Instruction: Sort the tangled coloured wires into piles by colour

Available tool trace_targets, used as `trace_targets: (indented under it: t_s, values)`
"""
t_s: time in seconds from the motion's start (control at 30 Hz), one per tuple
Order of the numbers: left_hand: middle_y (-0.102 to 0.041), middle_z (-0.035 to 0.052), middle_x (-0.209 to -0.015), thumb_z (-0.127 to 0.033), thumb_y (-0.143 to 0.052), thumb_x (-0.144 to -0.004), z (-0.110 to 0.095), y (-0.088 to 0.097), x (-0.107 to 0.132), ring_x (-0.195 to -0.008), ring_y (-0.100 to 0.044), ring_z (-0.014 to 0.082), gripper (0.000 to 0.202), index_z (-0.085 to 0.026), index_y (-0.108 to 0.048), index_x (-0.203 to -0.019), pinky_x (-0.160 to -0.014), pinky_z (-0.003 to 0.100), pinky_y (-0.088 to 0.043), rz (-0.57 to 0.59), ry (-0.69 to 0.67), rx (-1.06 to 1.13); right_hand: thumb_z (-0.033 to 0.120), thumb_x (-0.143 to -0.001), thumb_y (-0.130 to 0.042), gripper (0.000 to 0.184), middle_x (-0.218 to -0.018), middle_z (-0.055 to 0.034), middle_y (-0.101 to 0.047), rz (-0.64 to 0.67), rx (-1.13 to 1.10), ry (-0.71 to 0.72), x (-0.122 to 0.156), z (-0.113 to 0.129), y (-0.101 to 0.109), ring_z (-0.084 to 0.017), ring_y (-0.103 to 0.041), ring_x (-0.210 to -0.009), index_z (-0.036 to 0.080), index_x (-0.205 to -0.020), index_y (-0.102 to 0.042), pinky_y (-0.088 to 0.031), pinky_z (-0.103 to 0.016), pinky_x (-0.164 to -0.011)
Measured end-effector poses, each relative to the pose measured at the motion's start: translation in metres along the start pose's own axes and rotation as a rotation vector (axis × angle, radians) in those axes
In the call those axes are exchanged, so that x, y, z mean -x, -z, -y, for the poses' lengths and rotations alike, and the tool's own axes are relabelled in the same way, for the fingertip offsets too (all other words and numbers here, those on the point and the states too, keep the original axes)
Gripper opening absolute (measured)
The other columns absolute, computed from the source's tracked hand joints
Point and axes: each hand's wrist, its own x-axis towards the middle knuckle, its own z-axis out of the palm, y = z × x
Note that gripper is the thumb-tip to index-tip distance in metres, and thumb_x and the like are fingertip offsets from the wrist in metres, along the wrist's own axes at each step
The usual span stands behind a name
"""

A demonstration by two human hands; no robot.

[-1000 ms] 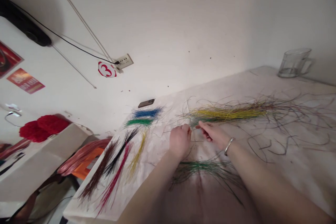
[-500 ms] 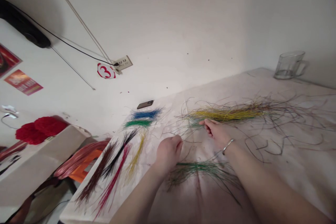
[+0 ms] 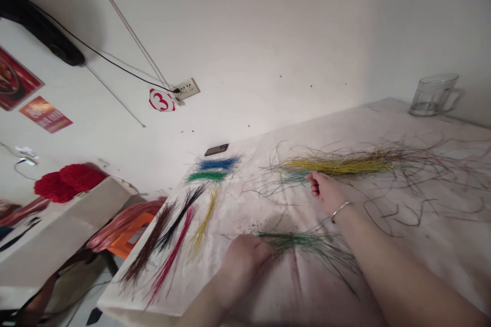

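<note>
My left hand [image 3: 248, 254] is low at the near side of the table, its fingers curled at the left end of a loose bundle of thin green wires [image 3: 303, 240]. Slight blur and the back of the hand hide what the fingers hold. Farther off, my right hand [image 3: 325, 191], with a silver bangle on its wrist, pinches thin green wires at the front edge of a long tangled pile. That pile of wires [image 3: 341, 163] is mostly yellow, with green, dark and reddish strands fanning out at both ends.
On the left of the white-covered table [image 3: 318, 133] lie sorted bundles: blue wires [image 3: 218, 163], another green bundle [image 3: 207, 177], black, dark brown, red and yellow wires [image 3: 204, 222]. A phone [image 3: 217, 149] rests near the wall. A glass mug [image 3: 432, 96] stands at the far right.
My left hand has moved down toward me, from above the table onto the left end of the near green bundle. My right hand stays at the pile's edge. The view has shifted slightly.
</note>
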Motion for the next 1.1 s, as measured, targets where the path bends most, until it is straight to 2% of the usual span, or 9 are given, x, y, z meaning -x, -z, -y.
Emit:
trace_targets:
  t_s: [0.13,0.23,0.3,0.4,0.53,0.7,0.8,0.9,1.1]
  values:
    - [-0.066,0.0006,-0.081,-0.036,-0.052,-0.090,0.008,-0.005,-0.008,-0.080,-0.060,0.0210,0.018,-0.029,-0.068,-0.087,-0.072,0.034,-0.045,0.039,-0.097,-0.011,0.029,-0.069,-0.057,0.013,-0.052,0.0029,-0.047,0.007,0.003,0.012,0.001,-0.001,0.002,-0.008,-0.037,-0.043,0.019,-0.062,-0.061,-0.031,-0.022,-0.040]
    - [-0.066,0.0028,-0.090,-0.038,-0.062,-0.083,0.018,0.004,-0.014,-0.086,-0.060,0.0209,0.022,-0.026,-0.066,-0.101,-0.077,0.033,-0.046,-0.046,-0.062,0.045,0.031,-0.070,-0.056,0.014,-0.052,0.0026,-0.048,0.009,0.015,0.015,-0.002,-0.003,0.002,-0.008,-0.037,-0.043,0.019,-0.064,-0.062,-0.030,-0.022,-0.040]
    - [-0.066,0.0049,-0.093,-0.035,-0.061,-0.084,0.023,0.012,-0.023,-0.089,-0.059,0.0202,0.023,-0.024,-0.066,-0.104,-0.078,0.032,-0.046,-0.134,-0.031,0.076,0.031,-0.069,-0.056,0.014,-0.052,0.0026,-0.048,0.010,0.030,0.014,-0.003,-0.004,0.001,-0.008,-0.037,-0.043,0.019,-0.065,-0.062,-0.030,-0.022,-0.040]
    - [-0.066,0.0055,-0.095,-0.029,-0.056,-0.088,0.027,0.016,-0.050,-0.092,-0.059,0.0191,0.017,-0.022,-0.066,-0.100,-0.083,0.031,-0.045,-0.191,0.010,0.064,0.032,-0.069,-0.056,0.014,-0.052,0.0023,-0.048,0.017,0.053,0.015,-0.004,-0.005,0.001,-0.009,-0.038,-0.044,0.020,-0.064,-0.061,-0.031,-0.023,-0.041]
    - [-0.065,0.0047,-0.103,-0.026,-0.053,-0.089,0.034,0.005,-0.101,-0.101,-0.057,0.0184,0.019,-0.023,-0.067,-0.102,-0.091,0.029,-0.041,-0.101,0.114,-0.045,0.032,-0.069,-0.055,0.014,-0.054,0.0020,-0.048,0.024,0.066,0.011,-0.004,-0.003,0.001,-0.009,-0.038,-0.045,0.021,-0.063,-0.061,-0.031,-0.024,-0.042]
    - [-0.067,0.0091,-0.096,-0.023,-0.057,-0.083,0.043,-0.015,-0.142,-0.095,-0.060,0.0227,0.016,-0.018,-0.068,-0.093,-0.081,0.031,-0.045,-0.040,0.228,-0.100,0.031,-0.071,-0.054,0.014,-0.054,0.0022,-0.047,0.025,0.070,0.009,-0.002,-0.001,0.000,-0.010,-0.037,-0.045,0.022,-0.061,-0.059,-0.030,-0.025,-0.042]
    - [-0.068,0.0080,-0.090,-0.021,-0.056,-0.081,0.045,-0.018,-0.149,-0.086,-0.063,0.0218,0.014,-0.018,-0.068,-0.086,-0.073,0.029,-0.046,0.001,0.267,-0.117,0.031,-0.072,-0.053,0.015,-0.053,0.0020,-0.046,0.023,0.072,0.000,-0.002,0.000,-0.003,-0.010,-0.037,-0.045,0.022,-0.061,-0.058,-0.029,-0.025,-0.042]
    - [-0.069,0.0065,-0.086,-0.020,-0.055,-0.081,0.045,-0.015,-0.149,-0.083,-0.064,0.0214,0.013,-0.019,-0.069,-0.082,-0.071,0.029,-0.045,0.021,0.269,-0.130,0.029,-0.074,-0.051,0.017,-0.052,0.0017,-0.046,0.033,0.083,-0.018,-0.004,0.001,-0.005,-0.010,-0.036,-0.045,0.021,-0.061,-0.058,-0.028,-0.025,-0.042]
    - [-0.069,0.0063,-0.090,-0.024,-0.052,-0.085,0.036,0.007,-0.134,-0.090,-0.061,0.0210,0.018,-0.020,-0.069,-0.082,-0.075,0.029,-0.041,-0.053,0.250,-0.140,0.033,-0.079,-0.052,0.026,-0.049,0.0035,-0.039,0.130,0.145,-0.097,-0.002,0.004,-0.006,-0.009,-0.030,-0.042,0.020,-0.056,-0.053,-0.022,-0.023,-0.039]
